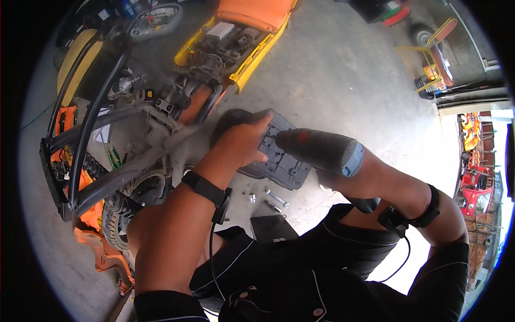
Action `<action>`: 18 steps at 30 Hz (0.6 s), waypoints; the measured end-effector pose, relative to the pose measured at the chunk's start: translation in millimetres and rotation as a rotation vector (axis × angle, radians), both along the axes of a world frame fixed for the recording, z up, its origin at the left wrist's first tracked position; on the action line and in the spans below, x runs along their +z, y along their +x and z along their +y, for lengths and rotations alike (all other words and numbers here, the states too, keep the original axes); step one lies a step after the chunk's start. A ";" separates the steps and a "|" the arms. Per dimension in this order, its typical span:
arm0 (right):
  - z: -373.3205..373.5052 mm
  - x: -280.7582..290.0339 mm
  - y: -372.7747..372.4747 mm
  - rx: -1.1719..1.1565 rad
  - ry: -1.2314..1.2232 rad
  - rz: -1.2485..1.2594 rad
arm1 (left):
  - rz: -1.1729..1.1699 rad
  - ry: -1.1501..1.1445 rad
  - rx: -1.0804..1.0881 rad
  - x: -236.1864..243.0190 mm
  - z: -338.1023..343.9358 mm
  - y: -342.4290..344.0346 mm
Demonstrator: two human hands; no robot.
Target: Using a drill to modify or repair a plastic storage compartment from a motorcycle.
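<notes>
My left hand [248, 142] grips the upper left edge of a grey moulded plastic housing [289, 167] with screw holes, thumb across its face and fingers at its far edge. My right hand [339, 184] is wrapped round the grip of a dark cordless power driver [316, 147], partly hidden behind the tool's body. The driver's nose points left and meets or nearly meets the housing's face; its very tip cannot be made out. Behind the left hand, a dark rounded part [228, 122] shows next to the housing.
Bolts [277, 198] and a metal nut [252, 198] lie on the concrete below the housing, near a flat black panel [271, 229]. A black tubular frame [115, 121] with a tyre [139, 188] stands left. Beyond is a yellow-and-orange body section [249, 61]; a yellow-framed chair [437, 56] stands far right.
</notes>
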State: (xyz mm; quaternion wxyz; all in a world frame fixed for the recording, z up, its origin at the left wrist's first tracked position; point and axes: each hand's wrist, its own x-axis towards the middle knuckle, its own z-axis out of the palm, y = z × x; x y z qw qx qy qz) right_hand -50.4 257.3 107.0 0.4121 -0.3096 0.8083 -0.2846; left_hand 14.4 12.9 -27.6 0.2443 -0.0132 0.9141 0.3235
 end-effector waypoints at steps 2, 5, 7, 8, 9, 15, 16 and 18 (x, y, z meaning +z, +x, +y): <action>-8.6 6.1 -6.8 -0.016 0.065 -0.078 | 0.029 -0.004 -0.013 -7.2 -2.6 2.8; -12.7 7.6 -12.1 -0.025 0.124 -0.133 | 0.060 -0.009 -0.024 -11.5 -1.7 2.8; -12.3 7.4 -9.0 -0.019 0.130 -0.105 | 0.054 -0.019 -0.018 -11.3 -1.7 2.7; -12.5 6.8 -7.6 -0.014 0.130 -0.092 | 0.052 -0.015 -0.016 -11.7 -2.5 3.1; -12.8 6.3 -6.4 -0.010 0.130 -0.080 | 0.055 -0.008 -0.018 -11.9 -3.3 3.5; -15.8 8.2 -4.3 -0.021 0.161 -0.086 | 0.037 -0.015 -0.024 -11.8 -2.4 2.0; -15.7 6.4 -4.5 -0.004 0.164 -0.051 | 0.041 -0.028 -0.029 -10.9 -2.0 1.2; -14.9 3.5 -2.8 0.007 0.128 -0.045 | 0.029 -0.026 -0.034 -8.9 -1.1 -1.3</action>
